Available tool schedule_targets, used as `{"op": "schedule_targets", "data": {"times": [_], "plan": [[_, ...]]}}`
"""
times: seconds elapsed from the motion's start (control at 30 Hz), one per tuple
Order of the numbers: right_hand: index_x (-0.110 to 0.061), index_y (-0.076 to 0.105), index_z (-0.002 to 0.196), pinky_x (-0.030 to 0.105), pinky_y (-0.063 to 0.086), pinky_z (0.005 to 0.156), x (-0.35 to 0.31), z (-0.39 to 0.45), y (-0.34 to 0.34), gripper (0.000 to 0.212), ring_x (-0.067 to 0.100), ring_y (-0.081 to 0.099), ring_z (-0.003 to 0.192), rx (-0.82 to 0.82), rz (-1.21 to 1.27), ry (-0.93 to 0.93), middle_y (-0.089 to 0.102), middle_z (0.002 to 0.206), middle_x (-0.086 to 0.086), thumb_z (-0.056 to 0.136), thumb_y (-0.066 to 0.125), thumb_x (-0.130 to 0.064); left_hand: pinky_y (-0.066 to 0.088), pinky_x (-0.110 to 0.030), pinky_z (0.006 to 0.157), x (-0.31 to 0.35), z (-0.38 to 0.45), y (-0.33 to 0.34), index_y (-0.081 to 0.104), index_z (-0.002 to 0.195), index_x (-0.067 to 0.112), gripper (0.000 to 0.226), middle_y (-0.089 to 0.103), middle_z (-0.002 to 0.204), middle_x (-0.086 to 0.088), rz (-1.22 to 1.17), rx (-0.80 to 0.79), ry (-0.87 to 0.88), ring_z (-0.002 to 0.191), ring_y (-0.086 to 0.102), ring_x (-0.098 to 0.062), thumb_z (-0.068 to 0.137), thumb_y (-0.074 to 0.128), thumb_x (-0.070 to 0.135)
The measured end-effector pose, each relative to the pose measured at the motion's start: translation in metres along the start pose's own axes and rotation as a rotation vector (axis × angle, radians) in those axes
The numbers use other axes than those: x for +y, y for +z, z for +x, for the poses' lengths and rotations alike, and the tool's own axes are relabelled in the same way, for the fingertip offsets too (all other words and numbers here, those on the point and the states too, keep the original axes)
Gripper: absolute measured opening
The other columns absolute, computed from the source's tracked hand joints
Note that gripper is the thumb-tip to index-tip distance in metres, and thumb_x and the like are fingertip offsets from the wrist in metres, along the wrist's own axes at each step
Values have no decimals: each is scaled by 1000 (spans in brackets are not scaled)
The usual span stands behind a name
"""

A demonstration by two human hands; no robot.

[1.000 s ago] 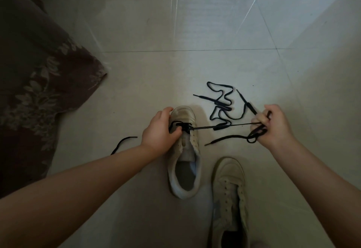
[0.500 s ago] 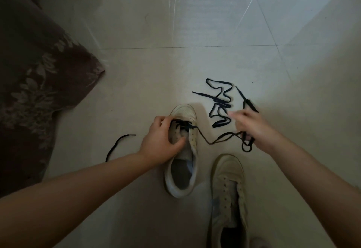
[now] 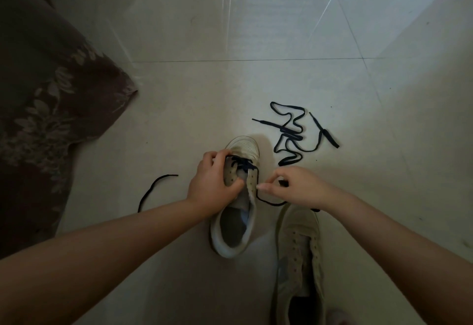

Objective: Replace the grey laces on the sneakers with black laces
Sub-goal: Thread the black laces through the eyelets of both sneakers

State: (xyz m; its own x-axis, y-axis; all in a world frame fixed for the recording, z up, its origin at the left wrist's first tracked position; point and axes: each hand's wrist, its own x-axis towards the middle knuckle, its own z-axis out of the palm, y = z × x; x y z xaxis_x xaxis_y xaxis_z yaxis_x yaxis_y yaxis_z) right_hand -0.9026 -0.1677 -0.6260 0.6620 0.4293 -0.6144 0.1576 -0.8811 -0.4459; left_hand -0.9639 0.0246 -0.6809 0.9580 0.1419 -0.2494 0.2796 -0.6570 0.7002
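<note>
A pale sneaker (image 3: 239,222) stands on the floor with a black lace (image 3: 244,167) crossed through its front eyelets. My left hand (image 3: 212,186) grips the sneaker's left flap and tongue. My right hand (image 3: 297,187) is at the right eyelet row, its thumb and forefinger pinching the lace's free end. That lace loops slack on the floor below my right hand. Its other end (image 3: 153,189) trails on the floor to the left. A second sneaker (image 3: 299,260), without laces, lies to the right. A spare black lace (image 3: 294,132) lies tangled beyond the shoes.
A dark floral cloth (image 3: 46,99) covers the left side, draping down to the light tiled floor (image 3: 256,30).
My right hand has come left from the stretched lace to the right eyelet row, so the lace now hangs slack. My left hand stays on the sneaker.
</note>
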Motion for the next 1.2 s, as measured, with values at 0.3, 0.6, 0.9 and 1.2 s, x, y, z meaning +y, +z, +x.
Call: {"op": "schedule_targets", "data": {"times": [0.3, 0.6, 0.9, 1.2], "plan": [[-15, 50, 71, 35, 39, 60, -19, 22, 16, 33, 14, 46, 59, 151, 77, -60, 48, 62, -2, 97, 47, -35, 47, -36, 90, 1, -1, 1, 38, 134, 27, 57, 38, 130, 0, -21, 8, -23, 120, 45, -19, 82, 61, 37], [-20, 43, 71, 31, 36, 60, -33, -3, 28, 30, 5, 40, 57, 103, -138, -363, 41, 63, -10, 99, 41, -29, 45, -39, 94, -1, 4, 4, 45, 135, 21, 50, 45, 125, -7, -48, 21, -8, 120, 43, -23, 87, 55, 17], [-22, 41, 63, 35, 40, 63, -30, -3, 32, 35, 6, 40, 57, 48, 24, -284, 43, 62, -7, 98, 43, -25, 40, -28, 82, 1, 2, 6, 39, 140, 23, 48, 44, 128, -4, 17, 45, -17, 119, 38, -19, 93, 48, 16], [-24, 53, 63, 15, 37, 55, 0, -6, 16, 32, 0, 45, 53, 36, 139, -192, 49, 57, -10, 83, 66, -45, 39, -24, 90, -11, 8, -13, 61, 112, 15, 38, 55, 110, -3, 39, 76, 165, 108, 49, -20, 84, 53, 40]]}}
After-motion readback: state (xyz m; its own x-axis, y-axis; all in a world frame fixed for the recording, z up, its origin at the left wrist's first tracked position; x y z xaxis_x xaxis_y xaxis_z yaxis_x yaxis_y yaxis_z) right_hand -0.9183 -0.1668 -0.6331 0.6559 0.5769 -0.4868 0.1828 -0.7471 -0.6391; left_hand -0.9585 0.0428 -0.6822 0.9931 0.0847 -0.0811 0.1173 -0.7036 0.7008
